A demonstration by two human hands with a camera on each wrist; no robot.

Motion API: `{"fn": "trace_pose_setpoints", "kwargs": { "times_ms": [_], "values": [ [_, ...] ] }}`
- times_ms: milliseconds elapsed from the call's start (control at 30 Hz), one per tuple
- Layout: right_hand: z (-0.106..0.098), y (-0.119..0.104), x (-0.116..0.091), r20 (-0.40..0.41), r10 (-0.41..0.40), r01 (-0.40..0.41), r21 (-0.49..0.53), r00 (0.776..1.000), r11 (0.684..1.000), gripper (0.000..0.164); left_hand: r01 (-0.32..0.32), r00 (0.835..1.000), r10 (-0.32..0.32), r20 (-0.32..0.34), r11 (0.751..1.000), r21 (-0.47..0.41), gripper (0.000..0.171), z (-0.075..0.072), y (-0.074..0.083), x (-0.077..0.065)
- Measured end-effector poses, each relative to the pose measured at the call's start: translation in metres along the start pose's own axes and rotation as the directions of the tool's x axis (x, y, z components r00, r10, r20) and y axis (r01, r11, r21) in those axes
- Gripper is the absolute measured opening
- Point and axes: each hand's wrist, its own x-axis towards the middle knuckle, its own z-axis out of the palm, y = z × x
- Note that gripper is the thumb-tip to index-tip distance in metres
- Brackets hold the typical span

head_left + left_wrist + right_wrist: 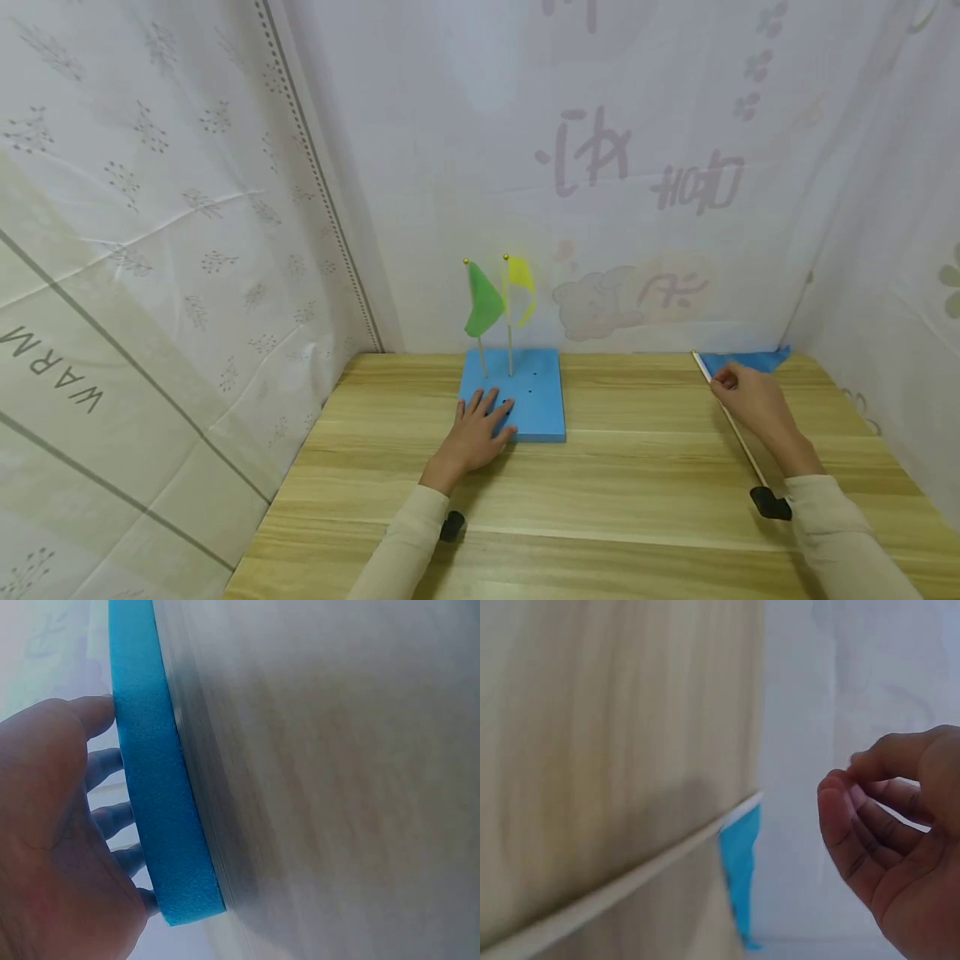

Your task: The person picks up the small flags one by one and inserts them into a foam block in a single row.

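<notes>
My left hand (474, 437) rests with spread fingers on the near left part of a blue foam board (536, 417); in the left wrist view its fingertips reach over the board's edge (154, 772). A green flag (484, 302) and a yellow flag (520, 273) stand on thin sticks in the board's back half. Over at the right, a blue flag (750, 360) lies on the table with its long stick (741, 437). My right hand (889, 832) is above it, apart from the stick, thumb and fingertips drawn together with nothing visible between them.
Several small dark holes dot the board. The wooden table (630, 483) ends at the back against a pale printed curtain (450, 167), and more curtain hangs on both sides. Small black devices (770, 503) sit at both sleeves.
</notes>
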Motion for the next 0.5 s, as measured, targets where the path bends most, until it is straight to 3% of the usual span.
{"fn": "trace_pose_setpoints", "kwargs": {
  "times_ms": [233,500],
  "values": [
    [-0.007,0.029,-0.015,0.103,0.060,-0.055,-0.046,0.993,0.997,0.021,0.009,1.000,-0.009,0.000,1.000,-0.006,0.058,-0.001,0.000,0.000],
    [-0.002,0.040,-0.024,0.234,0.175,-0.168,-0.052,0.956,0.984,0.032,0.007,1.000,-0.007,0.008,1.000,0.001,0.058,-0.002,0.002,-0.001]
  ]
}}
